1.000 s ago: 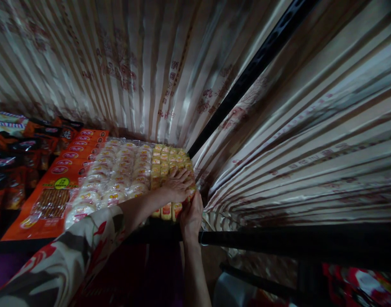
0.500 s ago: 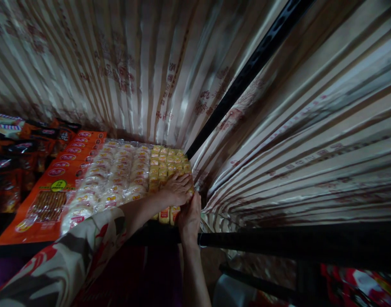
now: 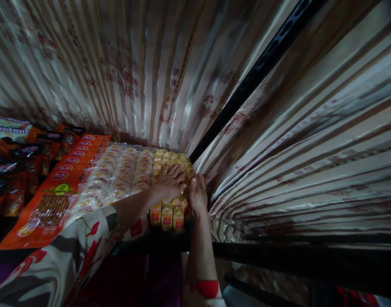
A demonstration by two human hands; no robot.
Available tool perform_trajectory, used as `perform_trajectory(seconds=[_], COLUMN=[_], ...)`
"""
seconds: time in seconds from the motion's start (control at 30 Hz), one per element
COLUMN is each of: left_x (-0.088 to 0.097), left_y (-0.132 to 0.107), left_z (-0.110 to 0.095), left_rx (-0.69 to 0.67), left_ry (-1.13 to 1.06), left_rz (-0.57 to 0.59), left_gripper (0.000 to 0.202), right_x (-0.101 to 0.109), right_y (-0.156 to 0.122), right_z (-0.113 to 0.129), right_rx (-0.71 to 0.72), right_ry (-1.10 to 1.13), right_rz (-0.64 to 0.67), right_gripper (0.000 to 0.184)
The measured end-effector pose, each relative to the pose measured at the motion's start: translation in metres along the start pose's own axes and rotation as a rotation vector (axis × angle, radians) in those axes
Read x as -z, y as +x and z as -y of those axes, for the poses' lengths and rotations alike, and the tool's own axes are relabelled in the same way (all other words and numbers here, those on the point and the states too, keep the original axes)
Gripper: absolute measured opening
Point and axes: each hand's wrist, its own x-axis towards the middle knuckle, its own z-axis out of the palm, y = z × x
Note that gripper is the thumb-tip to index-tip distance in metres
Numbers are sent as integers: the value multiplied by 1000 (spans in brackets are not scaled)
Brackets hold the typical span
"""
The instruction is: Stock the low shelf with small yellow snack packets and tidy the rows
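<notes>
Yellow snack packets (image 3: 167, 213) stand in tight rows at the right end of the shelf (image 3: 157, 241), close against the striped curtain (image 3: 278, 162). Left hand (image 3: 168, 181) lies flat on top of the rows, fingers spread. Right hand (image 3: 197, 194) rests upright against the rows' right side, fingers straight and together, gripping nothing. Just left: rows of pale wrapped packets (image 3: 118, 177), then flat orange packs (image 3: 59, 183), then dark red bags (image 3: 13, 179) at far left. A black post (image 3: 256, 74) rises behind.
</notes>
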Motion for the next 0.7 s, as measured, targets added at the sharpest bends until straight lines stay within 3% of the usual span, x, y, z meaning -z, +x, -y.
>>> perform_trajectory(seconds=[0.17, 0.33, 0.43, 0.57, 0.7], left_x=[-1, 7, 16, 21, 13], left_y=[-5, -4, 3, 8, 6], left_z=[-2, 4, 18, 47, 63], left_rx=[-36, -43, 43, 141, 142], left_ry=[37, -19, -18, 55, 102], left_rz=[-7, 10, -57, -172, -160], left_gripper=[56, 58, 60, 59, 57], right_x=[-12, -6, -5, -18, -38], right_y=[-5, 1, 13, 38, 56], right_z=[-4, 3, 21, 52, 66], right_rx=[63, 70, 154, 277, 341], right_ry=[-21, -98, -171, -240, -270], right_rz=[7, -32, -38, 70, 203], right_gripper=[70, 68, 64, 58, 56])
